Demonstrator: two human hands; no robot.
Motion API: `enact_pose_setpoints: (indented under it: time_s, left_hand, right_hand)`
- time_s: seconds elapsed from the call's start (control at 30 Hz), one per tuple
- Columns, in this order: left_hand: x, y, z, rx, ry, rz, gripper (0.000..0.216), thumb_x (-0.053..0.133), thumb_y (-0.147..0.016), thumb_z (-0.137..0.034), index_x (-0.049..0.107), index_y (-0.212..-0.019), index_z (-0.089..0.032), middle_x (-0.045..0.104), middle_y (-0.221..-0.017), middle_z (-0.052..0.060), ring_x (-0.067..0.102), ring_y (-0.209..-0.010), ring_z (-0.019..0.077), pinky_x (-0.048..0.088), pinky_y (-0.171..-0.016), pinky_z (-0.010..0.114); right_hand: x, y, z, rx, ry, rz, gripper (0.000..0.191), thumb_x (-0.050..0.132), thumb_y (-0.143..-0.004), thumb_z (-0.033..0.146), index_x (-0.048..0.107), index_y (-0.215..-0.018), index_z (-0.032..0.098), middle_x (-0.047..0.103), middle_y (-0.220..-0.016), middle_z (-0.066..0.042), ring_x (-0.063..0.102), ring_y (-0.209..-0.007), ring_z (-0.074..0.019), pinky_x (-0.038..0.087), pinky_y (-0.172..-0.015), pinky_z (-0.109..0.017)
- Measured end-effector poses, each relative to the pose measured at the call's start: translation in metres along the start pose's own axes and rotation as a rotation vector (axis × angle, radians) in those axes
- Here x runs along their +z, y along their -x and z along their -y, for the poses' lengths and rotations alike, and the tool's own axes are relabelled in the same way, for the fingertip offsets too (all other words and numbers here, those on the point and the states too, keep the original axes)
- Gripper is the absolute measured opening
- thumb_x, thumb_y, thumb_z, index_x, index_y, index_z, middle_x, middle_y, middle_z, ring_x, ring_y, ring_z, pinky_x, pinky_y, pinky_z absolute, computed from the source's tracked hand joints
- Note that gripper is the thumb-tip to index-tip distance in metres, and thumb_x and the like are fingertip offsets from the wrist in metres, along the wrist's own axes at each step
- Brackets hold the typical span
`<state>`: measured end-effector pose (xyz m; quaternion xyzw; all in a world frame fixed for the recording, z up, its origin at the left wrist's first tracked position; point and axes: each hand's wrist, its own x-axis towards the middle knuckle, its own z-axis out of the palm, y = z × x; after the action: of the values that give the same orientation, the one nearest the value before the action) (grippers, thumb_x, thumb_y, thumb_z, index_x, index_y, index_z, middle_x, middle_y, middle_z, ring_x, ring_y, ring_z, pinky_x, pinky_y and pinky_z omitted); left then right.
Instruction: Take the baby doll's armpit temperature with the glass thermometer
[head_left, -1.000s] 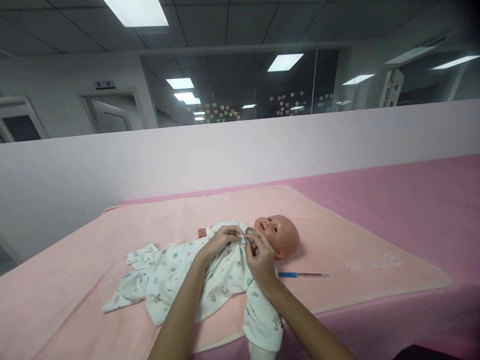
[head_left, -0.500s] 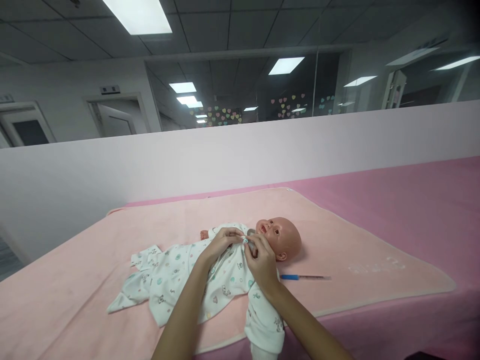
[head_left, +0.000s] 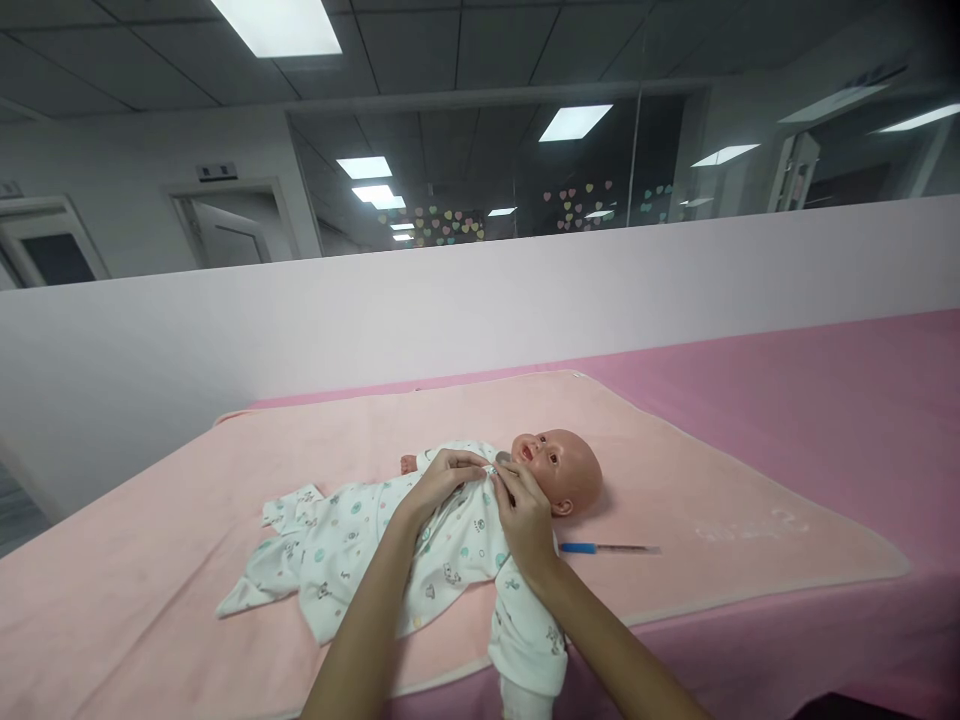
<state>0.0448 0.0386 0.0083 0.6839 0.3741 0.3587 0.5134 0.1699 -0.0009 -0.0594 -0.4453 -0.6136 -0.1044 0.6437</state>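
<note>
A baby doll (head_left: pixel 570 472) lies on its back, head to the right, in a white romper (head_left: pixel 352 540) with small green and grey prints. At the neckline, my left hand (head_left: pixel 446 480) pinches the cloth edge from the left. My right hand (head_left: pixel 525 510) grips the same spot from the right, thumb and fingers pressed together just below the doll's chin. Both hands nearly touch there. Whatever fastening lies between the fingertips is too small to make out. One sleeve (head_left: pixel 527 630) stretches toward me beneath my right forearm.
Right of the doll's shoulder lies a thin blue-handled stick (head_left: pixel 607 548), perhaps a brush or pen. A peach blanket (head_left: pixel 735 470) spreads under the doll over a pink sheet (head_left: pixel 825 400). Behind the bed stands a low white wall (head_left: pixel 450 310), with a window above it.
My right fingers have shifted slightly at the neckline, closing nearer to the left fingertips. The view has tilted a little; the doll and stick stay in place.
</note>
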Motion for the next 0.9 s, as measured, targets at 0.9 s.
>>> enact_pose_setpoints:
  time_s: [0.9]
  left_hand:
    - [-0.032, 0.046, -0.002, -0.075, -0.184, 0.103, 0.031, 0.067, -0.065, -0.038, 0.067, -0.084, -0.013, 0.041, -0.053, -0.004, 0.031, -0.05, 0.006, 0.024, -0.045, 0.021]
  right_hand:
    - [0.003, -0.01, 0.014, -0.367, -0.055, 0.376, 0.027, 0.042, -0.066, 0.009, 0.06, -0.085, 0.017, 0.053, -0.066, -0.001, 0.044, -0.049, -0.011, 0.031, -0.045, -0.023]
